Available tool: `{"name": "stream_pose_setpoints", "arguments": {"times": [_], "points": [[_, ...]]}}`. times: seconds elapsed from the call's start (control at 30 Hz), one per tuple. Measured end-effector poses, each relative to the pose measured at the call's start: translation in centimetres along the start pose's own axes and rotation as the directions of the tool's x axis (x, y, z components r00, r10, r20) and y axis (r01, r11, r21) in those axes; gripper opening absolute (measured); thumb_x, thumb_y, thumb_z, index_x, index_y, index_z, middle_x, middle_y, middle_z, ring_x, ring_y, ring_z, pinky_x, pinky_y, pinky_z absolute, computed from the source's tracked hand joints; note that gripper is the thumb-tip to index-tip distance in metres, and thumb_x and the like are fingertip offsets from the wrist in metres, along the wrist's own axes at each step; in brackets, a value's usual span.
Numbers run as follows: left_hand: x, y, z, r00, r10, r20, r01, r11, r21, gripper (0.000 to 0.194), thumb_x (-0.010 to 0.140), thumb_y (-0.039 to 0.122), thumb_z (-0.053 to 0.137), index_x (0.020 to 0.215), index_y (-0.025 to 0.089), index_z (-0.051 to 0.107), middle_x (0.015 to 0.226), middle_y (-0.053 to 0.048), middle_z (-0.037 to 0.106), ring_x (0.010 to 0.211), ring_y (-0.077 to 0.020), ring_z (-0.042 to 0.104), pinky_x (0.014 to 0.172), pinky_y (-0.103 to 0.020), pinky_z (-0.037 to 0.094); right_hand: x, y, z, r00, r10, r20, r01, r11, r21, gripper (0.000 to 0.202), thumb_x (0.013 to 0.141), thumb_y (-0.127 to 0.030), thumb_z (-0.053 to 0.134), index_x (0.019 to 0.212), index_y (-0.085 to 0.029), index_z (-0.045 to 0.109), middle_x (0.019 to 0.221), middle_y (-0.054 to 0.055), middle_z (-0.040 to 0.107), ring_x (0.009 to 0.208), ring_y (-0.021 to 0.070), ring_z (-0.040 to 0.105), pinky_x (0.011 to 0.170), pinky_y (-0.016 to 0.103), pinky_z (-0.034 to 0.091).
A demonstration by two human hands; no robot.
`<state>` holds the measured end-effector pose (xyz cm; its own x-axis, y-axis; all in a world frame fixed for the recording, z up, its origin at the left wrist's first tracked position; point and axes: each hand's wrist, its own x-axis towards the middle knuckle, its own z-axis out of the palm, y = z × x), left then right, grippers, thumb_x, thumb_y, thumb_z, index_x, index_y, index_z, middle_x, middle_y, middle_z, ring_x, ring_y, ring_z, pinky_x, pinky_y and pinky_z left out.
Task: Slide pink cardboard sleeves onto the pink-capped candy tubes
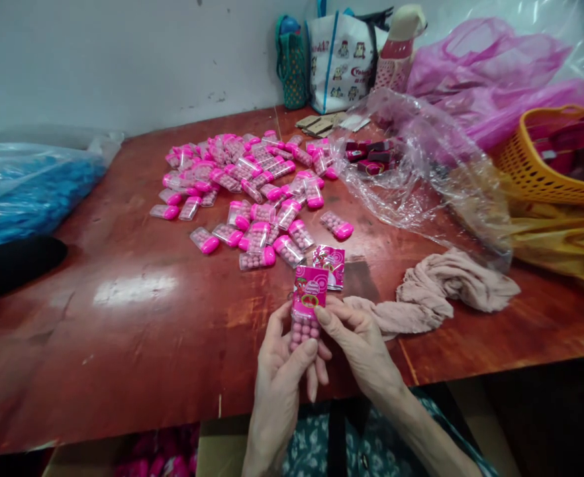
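Just above the table's front edge, my left hand [285, 371] grips a small clear candy box [304, 332] of pink balls, upright, its thumb across the lower front. A magenta printed sleeve [310, 286] covers the upper part of that box. My right hand [364, 341] pinches the sleeve's lower right side between thumb and fingers. Behind it lies a second flat magenta sleeve or stack of sleeves [334, 265]; I cannot tell which. Farther back, a loose heap of similar candy boxes [245, 165] with pink caps spreads over the red-brown table [138, 358].
A beige cloth [436, 291] lies to the right. Beyond it are a clear plastic bag [421, 179] with dark-red packets and a yellow basket [540, 159]. A bag of blue pieces [34, 185] is at left. Below the table edge, an open carton holds pink items [163, 457].
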<state>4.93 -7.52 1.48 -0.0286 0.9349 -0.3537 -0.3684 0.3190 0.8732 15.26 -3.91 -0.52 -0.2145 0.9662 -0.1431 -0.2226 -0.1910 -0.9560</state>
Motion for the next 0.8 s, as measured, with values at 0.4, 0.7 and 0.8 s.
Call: {"name": "stream_pose_setpoints", "arguments": {"times": [0.4, 0.7, 0.8], "points": [[0.1, 0.5, -0.6, 0.999, -0.050, -0.020, 0.052, 0.995, 0.086, 0.043, 0.080, 0.021, 0.052, 0.118, 0.018, 0.032, 0.063, 0.000, 0.058, 0.037, -0.0070, 0.047, 0.030, -0.013, 0.030, 0.4, 0.5, 0.5, 0.991, 0.130, 0.014, -0.130, 0.973, 0.191, 0.028, 0.078, -0.042, 0.059, 0.075, -0.015, 0.063, 0.051, -0.004, 0.052, 0.040, 0.0053, 0.042, 0.041, 0.016, 0.038], [-0.2, 0.0, 0.0, 0.994, -0.022, -0.105, 0.029, 0.997, 0.074, 0.047, 0.078, 0.020, 0.056, 0.120, 0.021, 0.034, 0.061, 0.004, 0.054, 0.036, -0.0046, 0.044, 0.033, -0.013, 0.031, -0.3, 1.3, 2.3, 0.966, 0.258, 0.022, -0.255, 0.934, 0.251, 0.028, 0.071, -0.039, 0.065, 0.070, -0.012, 0.059, 0.057, 0.001, 0.063, 0.032, 0.0061, 0.048, 0.027, 0.014, 0.036], [0.1, -0.1, -0.3, 0.998, -0.016, -0.066, 0.019, 0.999, 0.046, 0.049, 0.079, 0.019, 0.055, 0.122, 0.023, 0.032, 0.065, 0.003, 0.055, 0.038, -0.0055, 0.046, 0.032, -0.014, 0.032, -0.3, 1.5, 2.1, 0.959, 0.275, 0.068, -0.283, 0.913, 0.294, 0.027, 0.072, -0.038, 0.064, 0.070, -0.012, 0.059, 0.056, 0.000, 0.062, 0.028, 0.0041, 0.045, 0.025, 0.013, 0.033]]}}
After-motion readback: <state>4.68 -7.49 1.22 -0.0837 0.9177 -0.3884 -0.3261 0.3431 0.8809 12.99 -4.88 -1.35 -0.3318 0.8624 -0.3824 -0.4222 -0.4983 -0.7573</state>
